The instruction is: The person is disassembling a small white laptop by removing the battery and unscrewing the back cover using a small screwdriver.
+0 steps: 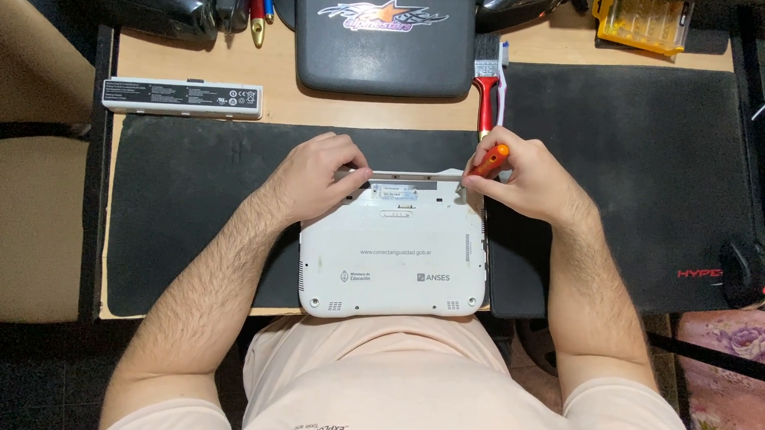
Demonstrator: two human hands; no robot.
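Observation:
A small white laptop (392, 257) lies upside down at the desk's near edge, its empty battery bay along the far side. My left hand (318, 176) rests on the laptop's far left corner, fingers curled over the bay edge. My right hand (525, 178) grips an orange-handled screwdriver (489, 160), its tip hidden at the laptop's far right corner.
A white battery pack (183, 97) lies far left on the wooden desk (285, 100). A dark pad (385, 37) sits at the far middle, a red-handled brush (487, 88) beside it, a yellow bit case (643, 21) far right. Black mats (643, 163) cover the desk. A black mouse (745, 272) sits near right.

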